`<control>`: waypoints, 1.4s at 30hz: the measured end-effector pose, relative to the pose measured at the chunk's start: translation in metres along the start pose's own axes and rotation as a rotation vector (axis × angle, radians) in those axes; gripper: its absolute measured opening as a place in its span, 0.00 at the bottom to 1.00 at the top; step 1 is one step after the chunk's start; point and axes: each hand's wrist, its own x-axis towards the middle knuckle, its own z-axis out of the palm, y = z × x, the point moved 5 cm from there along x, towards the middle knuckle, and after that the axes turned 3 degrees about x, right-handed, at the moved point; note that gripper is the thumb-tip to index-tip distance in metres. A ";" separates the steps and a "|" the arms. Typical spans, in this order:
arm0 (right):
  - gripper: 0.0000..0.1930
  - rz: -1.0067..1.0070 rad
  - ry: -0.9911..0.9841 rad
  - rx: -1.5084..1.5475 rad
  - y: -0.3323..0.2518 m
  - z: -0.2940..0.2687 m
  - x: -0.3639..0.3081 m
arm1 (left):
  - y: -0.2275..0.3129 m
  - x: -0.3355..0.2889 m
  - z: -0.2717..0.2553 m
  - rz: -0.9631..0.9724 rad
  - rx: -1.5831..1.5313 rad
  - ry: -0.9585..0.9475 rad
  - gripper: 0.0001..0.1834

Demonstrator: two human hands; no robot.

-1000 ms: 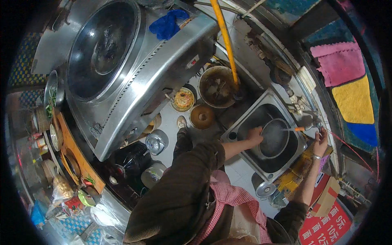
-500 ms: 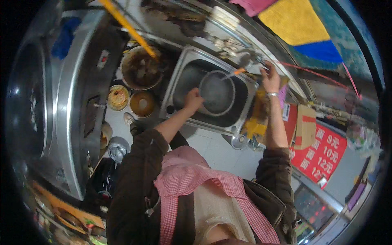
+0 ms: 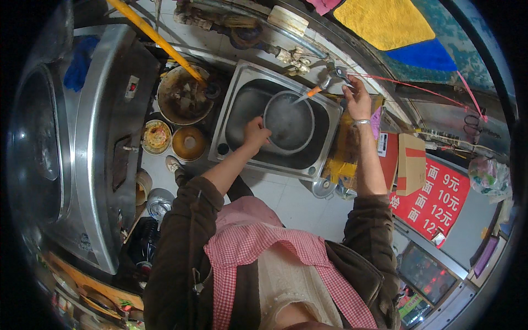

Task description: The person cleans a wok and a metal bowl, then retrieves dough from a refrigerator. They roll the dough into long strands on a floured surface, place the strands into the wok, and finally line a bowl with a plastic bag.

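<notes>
In the metal sink (image 3: 234,88) stands a round metal pot (image 3: 314,124) with cloudy water in it. My left hand (image 3: 256,135) is closed on the pot's left rim. Above the pot's far edge juts a faucet (image 3: 326,81) with an orange spout tip, and water runs from it into the pot. My right hand (image 3: 358,99), with a bracelet at the wrist, has its fingers bent around the dark faucet handle (image 3: 341,72). The fingertips of that hand are partly hidden.
Left of the sink, a large dirty pot (image 3: 184,113) and two smaller containers (image 3: 190,143) sit on the floor. A yellow pole (image 3: 159,41) slants into the large pot. Cardboard boxes (image 3: 411,159) and a red sign (image 3: 440,203) lie to the right. A steel stove unit (image 3: 104,148) stands far left.
The whole view has shifted slightly and is sharper now. Both hands keep about the same places at the pot and the faucet handle, and the water still runs.
</notes>
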 end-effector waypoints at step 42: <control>0.46 -1.302 0.093 -0.721 -0.833 0.601 0.115 | 0.094 -0.459 -0.776 0.512 0.555 1.743 0.08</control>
